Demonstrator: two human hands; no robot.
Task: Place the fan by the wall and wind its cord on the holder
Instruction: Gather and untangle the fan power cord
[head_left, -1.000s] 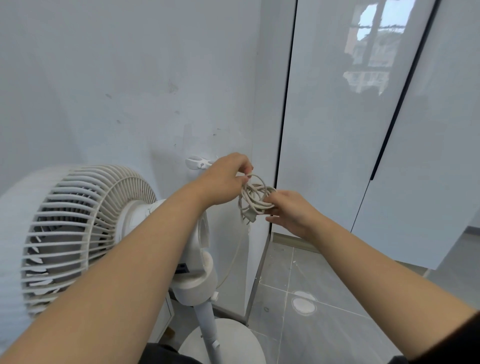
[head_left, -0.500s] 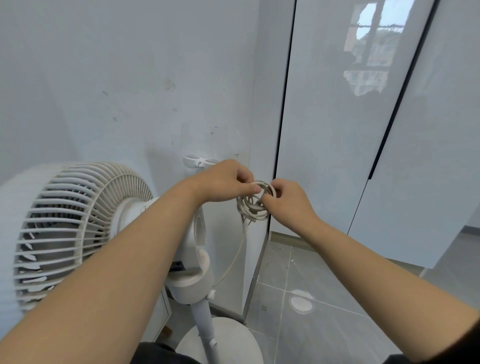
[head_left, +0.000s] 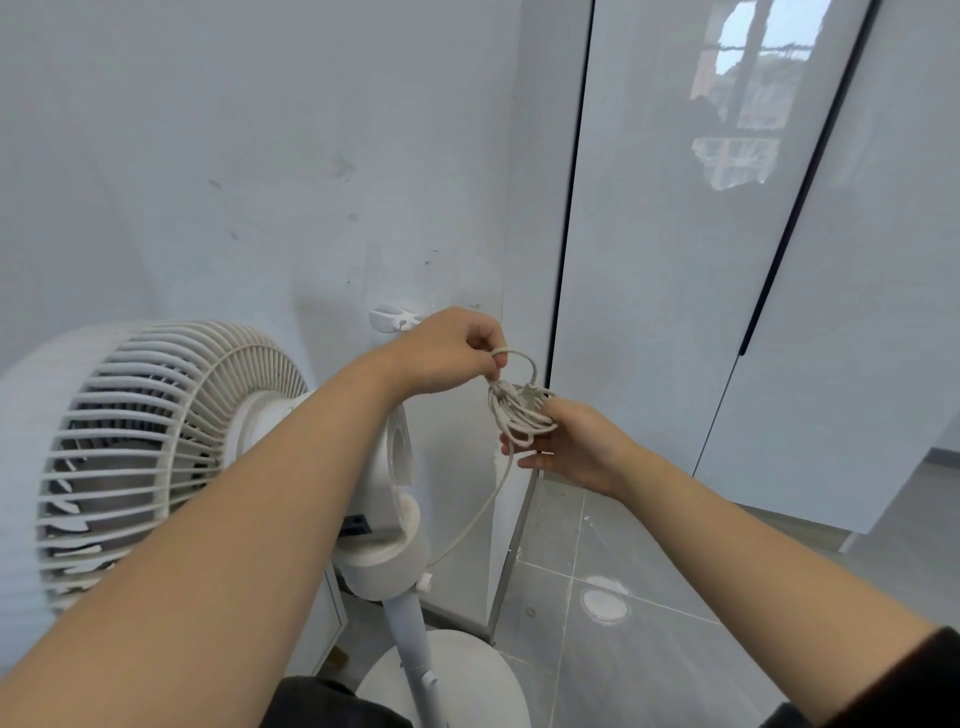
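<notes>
Now both hands are holding the fan's (head_left: 171, 441) coiled cord (head_left: 519, 415).
Near left, the fan is standing by the wall (head_left: 208, 156); the right hand (head_left: 576, 447) is gripping the bundle, the left hand (head_left: 441, 353) is pinching its top loop, just right of the holder (head_left: 392, 318) on the wall.

one fan (head_left: 171, 447), one cord (head_left: 519, 415), one holder (head_left: 392, 318), two hands.

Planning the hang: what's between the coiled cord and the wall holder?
In the head view, only the left hand, pinching the cord's top loop, lies between the coiled cord and the wall holder; nothing else crosses that stretch.
</notes>
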